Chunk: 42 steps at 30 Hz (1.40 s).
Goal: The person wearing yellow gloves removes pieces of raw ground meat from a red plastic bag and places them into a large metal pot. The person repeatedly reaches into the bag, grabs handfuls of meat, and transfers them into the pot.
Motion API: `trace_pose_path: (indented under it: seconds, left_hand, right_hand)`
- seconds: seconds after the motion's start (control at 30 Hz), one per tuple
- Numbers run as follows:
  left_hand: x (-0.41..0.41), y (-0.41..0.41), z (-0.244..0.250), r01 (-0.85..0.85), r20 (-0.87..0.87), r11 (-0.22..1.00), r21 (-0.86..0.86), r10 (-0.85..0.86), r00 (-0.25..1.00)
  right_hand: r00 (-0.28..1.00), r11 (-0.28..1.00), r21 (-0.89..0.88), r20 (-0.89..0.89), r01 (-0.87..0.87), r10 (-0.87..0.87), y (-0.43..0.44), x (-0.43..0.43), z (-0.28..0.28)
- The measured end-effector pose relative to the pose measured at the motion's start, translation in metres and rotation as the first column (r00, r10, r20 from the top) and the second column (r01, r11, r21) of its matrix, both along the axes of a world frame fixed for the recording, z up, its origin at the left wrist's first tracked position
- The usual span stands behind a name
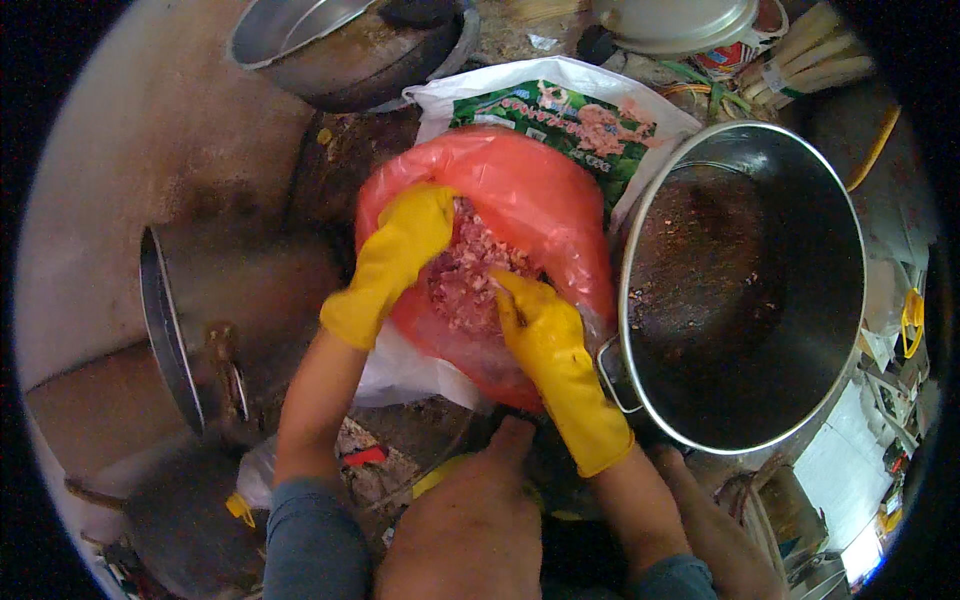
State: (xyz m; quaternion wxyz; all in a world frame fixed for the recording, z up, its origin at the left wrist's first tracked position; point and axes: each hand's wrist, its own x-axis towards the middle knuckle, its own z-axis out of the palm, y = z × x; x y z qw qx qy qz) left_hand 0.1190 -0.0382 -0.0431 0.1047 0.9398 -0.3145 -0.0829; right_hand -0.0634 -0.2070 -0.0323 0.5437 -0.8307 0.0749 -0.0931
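Note:
A red plastic bag (487,165) stands open before me, with a mass of chopped pink meat (472,277) inside. My left hand (412,232), in a yellow rubber glove, is closed on the bag's upper left edge beside the meat. My right hand (540,315), gloved the same way, reaches in from the lower right, its fingertips at the meat; whether they pinch a piece is hard to tell. Around the red bag is a white printed sack (427,120), with pink bits stuck on its upper flap.
At the right stands a large metal pot (712,300) with dark residue inside. Another pot (240,322) lies on its side at the left. A metal basin (352,60) is at the top left; a round metal lid (675,26) rests at the top right.

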Motion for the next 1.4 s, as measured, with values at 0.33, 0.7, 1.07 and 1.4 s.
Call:
trace_pose_path:
  seconds: [0.33, 0.7, 1.07, 1.4]
  left_hand:
    - [0.036, 0.002, 0.018, 0.161, 0.219, 0.905, 0.394, -0.263, 0.940]
    - [-0.014, -0.007, 0.098, 0.208, 0.132, 0.926, 0.314, -0.260, 0.957]
    - [-0.024, -0.009, 0.120, -0.096, 0.131, 0.988, 0.122, 0.080, 0.988]
    - [-0.007, 0.000, 0.132, -0.701, -0.645, 0.525, -0.483, 0.327, 0.690]
  right_hand:
    - [0.719, 0.918, -0.210, -0.687, -0.335, 0.105, -0.038, 0.073, -0.042]
    - [0.917, 0.951, -0.194, -0.367, -0.240, 0.157, -0.056, 0.027, 0.019]
    - [0.955, 0.751, -0.591, -0.182, -0.296, 0.234, -0.020, 0.030, -0.007]
    - [0.802, 0.667, -0.477, -0.494, -0.572, 0.335, 0.001, 0.004, 0.029]
